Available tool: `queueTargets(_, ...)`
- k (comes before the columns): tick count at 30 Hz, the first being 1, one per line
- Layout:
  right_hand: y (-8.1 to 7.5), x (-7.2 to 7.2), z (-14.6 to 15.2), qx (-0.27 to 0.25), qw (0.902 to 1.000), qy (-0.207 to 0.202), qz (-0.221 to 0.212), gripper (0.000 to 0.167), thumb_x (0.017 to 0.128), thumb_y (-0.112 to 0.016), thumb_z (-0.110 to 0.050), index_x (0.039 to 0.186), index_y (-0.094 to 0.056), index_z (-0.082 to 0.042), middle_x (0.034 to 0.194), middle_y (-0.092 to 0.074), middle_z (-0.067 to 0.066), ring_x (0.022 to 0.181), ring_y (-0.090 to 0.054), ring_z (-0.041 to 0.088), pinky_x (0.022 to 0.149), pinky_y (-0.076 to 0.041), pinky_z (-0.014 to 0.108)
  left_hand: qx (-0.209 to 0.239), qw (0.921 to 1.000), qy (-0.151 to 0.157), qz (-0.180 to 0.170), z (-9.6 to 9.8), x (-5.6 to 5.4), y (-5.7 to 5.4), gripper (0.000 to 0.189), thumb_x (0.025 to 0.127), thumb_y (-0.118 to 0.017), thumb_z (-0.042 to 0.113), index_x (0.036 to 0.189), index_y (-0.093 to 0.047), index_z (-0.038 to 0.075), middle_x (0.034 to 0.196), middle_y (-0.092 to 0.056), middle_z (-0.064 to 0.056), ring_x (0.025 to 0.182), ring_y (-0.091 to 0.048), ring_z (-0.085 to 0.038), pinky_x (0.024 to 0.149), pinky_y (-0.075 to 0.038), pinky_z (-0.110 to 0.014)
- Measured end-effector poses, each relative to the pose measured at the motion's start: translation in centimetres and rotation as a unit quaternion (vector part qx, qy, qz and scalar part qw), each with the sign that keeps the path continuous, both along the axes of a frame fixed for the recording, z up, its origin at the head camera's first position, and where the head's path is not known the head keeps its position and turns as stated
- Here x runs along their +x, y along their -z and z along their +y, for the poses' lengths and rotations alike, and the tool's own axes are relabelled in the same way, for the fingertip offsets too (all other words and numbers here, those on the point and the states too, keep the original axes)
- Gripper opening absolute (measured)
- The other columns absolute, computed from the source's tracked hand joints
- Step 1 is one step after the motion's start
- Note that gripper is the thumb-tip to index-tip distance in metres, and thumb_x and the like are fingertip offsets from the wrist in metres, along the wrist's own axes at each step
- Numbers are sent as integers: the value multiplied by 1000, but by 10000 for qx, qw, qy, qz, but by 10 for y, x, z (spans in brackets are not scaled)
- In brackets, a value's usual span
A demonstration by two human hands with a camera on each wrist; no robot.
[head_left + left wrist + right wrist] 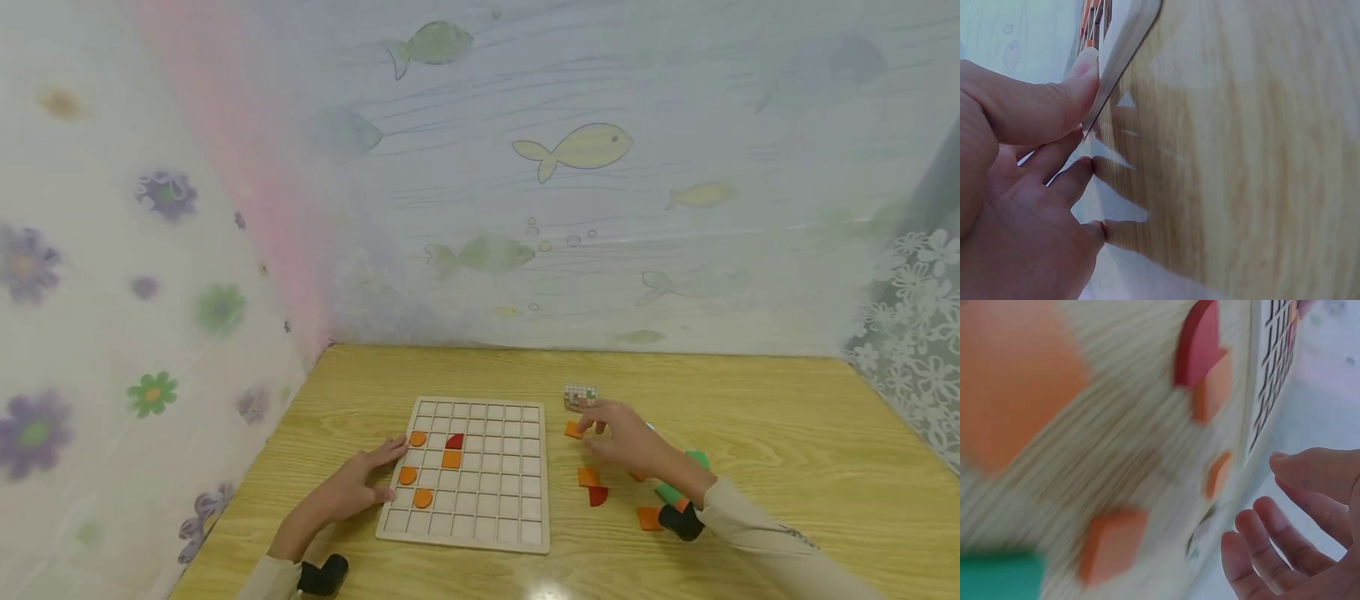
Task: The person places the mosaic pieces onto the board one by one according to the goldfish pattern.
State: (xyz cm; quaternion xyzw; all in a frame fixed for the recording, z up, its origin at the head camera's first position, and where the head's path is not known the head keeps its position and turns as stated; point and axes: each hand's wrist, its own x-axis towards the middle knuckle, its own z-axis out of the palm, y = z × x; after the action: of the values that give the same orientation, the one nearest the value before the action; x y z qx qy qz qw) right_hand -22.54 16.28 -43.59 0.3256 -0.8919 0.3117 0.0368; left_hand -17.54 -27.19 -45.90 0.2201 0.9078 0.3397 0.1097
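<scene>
A square wooden grid board [498,529] lies on the table, with three orange discs [423,498], a red quarter-circle [454,442] and an orange square [452,459] in its cells. My left hand [358,483] touches the board's left edge, thumb and fingers spread apart. In the left wrist view its thumb [1054,103] rests at the board's rim. Right of the board, my right hand [618,433] hovers by a loose orange square [573,429]. Nothing shows between its relaxed fingers [1254,531] in the right wrist view.
A small card with a printed grid [580,396] lies behind my right hand. Nearer me are a loose orange square [588,477], a red quarter-circle [597,497] and another orange piece [648,518]. Green pieces [697,459] lie partly under my right forearm. Patterned curtains [480,317] border the table.
</scene>
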Motion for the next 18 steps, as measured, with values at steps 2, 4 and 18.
queueTargets(2, 0, -1, 12, 62, 9999, 81, 2, 11, 81, -69, 0, 91, -70, -4, 97, -62, 9, 75, -53, 21, 59, -47, 28, 64, 10000, 20, -47, 0, 1, 0, 67, 87, -67, 12, 145, -36, 0, 152, -24, -18, 139, -18, -41, 106, -5, -68)
queueTargets(4, 1, -2, 23, 125, 9998, 168, 51, 11, 82, -69, -1, 92, -70, -5, 94, -60, 4, 76, -53, 19, 60, -48, 29, 102, 9999, 48, -77, -1, 1, 0, 67, 87, -67, 13, 145, -35, 0, 152, -24, -19, 138, -17, -42, 105, -5, -68)
queueTargets(18, 11, -7, 87, 239, 9971, 725, 22, 18, 77, -72, -1, 94, -69, -2, 88, -61, 6, 73, -54, 17, 60, -48, 28, 60, 10000, 46, -41, 1, 0, -1, 67, 87, -67, 12, 145, -36, 0, 153, -24, -17, 139, -18, -41, 106, -4, -67)
